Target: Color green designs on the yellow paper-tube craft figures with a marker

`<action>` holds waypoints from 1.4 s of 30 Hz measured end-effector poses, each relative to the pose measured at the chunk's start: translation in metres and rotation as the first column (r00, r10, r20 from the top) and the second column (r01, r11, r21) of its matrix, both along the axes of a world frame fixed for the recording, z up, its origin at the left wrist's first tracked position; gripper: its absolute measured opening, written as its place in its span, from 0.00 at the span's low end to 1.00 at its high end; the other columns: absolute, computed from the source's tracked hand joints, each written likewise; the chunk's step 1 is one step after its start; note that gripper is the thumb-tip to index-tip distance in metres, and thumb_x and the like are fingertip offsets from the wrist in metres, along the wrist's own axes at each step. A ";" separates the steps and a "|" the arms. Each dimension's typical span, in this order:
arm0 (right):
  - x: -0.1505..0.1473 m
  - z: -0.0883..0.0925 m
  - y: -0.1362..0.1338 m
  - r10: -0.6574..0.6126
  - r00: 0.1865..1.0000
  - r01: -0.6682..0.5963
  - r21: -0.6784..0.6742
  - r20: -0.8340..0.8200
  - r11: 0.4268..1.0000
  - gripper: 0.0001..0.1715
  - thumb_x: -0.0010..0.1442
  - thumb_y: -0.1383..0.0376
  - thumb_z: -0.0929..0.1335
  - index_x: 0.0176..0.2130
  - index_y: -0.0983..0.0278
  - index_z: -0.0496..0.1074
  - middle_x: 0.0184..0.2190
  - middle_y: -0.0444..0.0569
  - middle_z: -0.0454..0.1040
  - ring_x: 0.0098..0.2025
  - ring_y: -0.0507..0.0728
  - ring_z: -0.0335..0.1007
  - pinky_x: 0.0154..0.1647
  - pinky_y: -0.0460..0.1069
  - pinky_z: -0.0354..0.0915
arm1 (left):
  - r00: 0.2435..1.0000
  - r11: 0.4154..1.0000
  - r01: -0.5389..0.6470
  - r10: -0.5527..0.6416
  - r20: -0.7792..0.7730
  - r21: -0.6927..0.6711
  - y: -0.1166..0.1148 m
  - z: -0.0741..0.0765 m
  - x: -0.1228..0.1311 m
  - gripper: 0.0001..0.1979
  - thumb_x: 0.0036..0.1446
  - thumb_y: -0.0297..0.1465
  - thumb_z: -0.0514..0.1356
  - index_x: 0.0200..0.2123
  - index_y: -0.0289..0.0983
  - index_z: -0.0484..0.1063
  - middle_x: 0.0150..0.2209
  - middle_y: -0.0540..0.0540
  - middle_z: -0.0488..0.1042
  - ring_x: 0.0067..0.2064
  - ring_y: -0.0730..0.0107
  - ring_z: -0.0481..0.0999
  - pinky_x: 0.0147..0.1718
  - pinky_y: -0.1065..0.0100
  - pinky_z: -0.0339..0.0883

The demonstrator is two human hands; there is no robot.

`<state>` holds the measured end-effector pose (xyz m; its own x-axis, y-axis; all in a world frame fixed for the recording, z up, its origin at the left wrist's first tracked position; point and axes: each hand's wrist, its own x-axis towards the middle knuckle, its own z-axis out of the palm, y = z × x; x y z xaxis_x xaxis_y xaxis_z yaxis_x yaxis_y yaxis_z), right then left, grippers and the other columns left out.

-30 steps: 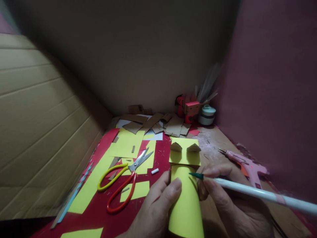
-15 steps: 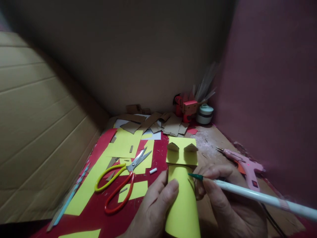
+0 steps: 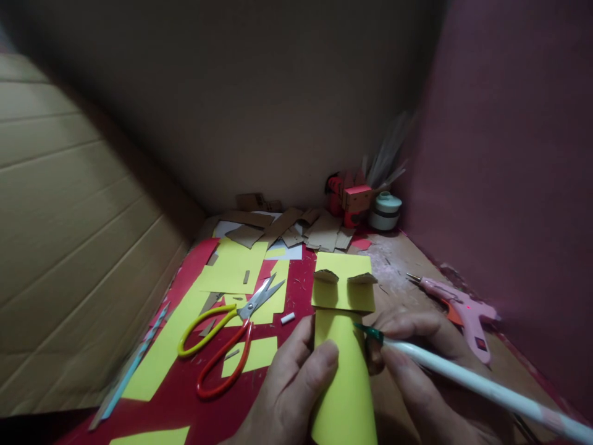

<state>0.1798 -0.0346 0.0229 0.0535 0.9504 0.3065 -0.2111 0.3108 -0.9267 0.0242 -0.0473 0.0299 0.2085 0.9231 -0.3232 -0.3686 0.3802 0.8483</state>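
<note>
My left hand [image 3: 301,377] wraps round a yellow paper tube [image 3: 343,383], thumb lying on its front. At the tube's upper end is a yellow square-faced piece [image 3: 343,296] with two small brown cardboard flaps [image 3: 325,276] sticking up from it. Pinched in my right hand [image 3: 426,364] is a white stick with a dark green pointed tip [image 3: 467,374]; whether it is a brush or a pen I cannot tell. Its tip meets the tube's upper right side, just under the square piece. Some of my right fingers are hidden behind the stick and tube.
Scissors [image 3: 252,306] with one yellow and one red handle lie spread on yellow paper [image 3: 234,266] to the left. A pink glue gun [image 3: 463,306] rests at the right. Cardboard scraps [image 3: 324,232], a small lidded jar [image 3: 385,210] and a red model [image 3: 356,201] stand farther back.
The square piece and tube have tilted slightly, and the flaps look flatter. The stick's green tip has shifted a little to the right along the tube.
</note>
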 end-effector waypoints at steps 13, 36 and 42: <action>0.005 0.003 0.006 0.005 0.999 -0.007 0.066 0.033 0.998 0.05 0.67 0.63 0.74 0.36 0.56 0.78 0.26 0.45 0.77 0.24 0.56 0.73 0.25 0.50 0.72 | 0.999 1.000 -0.016 0.016 -0.035 0.010 0.000 0.002 0.001 0.36 0.57 0.52 0.69 0.63 0.39 0.74 0.52 0.37 0.85 0.52 0.45 0.83 0.48 0.57 0.75; 0.002 0.004 0.003 -0.014 0.999 0.010 0.084 0.051 0.996 0.05 0.68 0.61 0.73 0.36 0.55 0.78 0.29 0.45 0.77 0.25 0.56 0.71 0.25 0.49 0.71 | 0.964 0.969 -0.187 0.149 -0.222 -0.159 -0.004 0.001 -0.001 0.50 0.47 0.56 0.74 0.68 0.38 0.68 0.65 0.34 0.76 0.65 0.38 0.75 0.57 0.53 0.73; -0.002 0.002 0.001 -0.033 0.998 0.030 0.066 0.045 0.997 0.05 0.69 0.61 0.72 0.37 0.54 0.76 0.28 0.43 0.75 0.23 0.54 0.67 0.23 0.47 0.66 | 0.978 0.982 -0.133 0.108 -0.178 -0.131 -0.005 -0.001 -0.002 0.46 0.50 0.55 0.72 0.66 0.38 0.70 0.65 0.32 0.76 0.66 0.35 0.73 0.58 0.50 0.73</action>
<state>0.1774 -0.0335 0.0249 0.0669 0.9262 0.3709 -0.1577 0.3769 -0.9127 0.0221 -0.0519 0.0285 0.0293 0.8804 -0.4733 -0.2742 0.4625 0.8432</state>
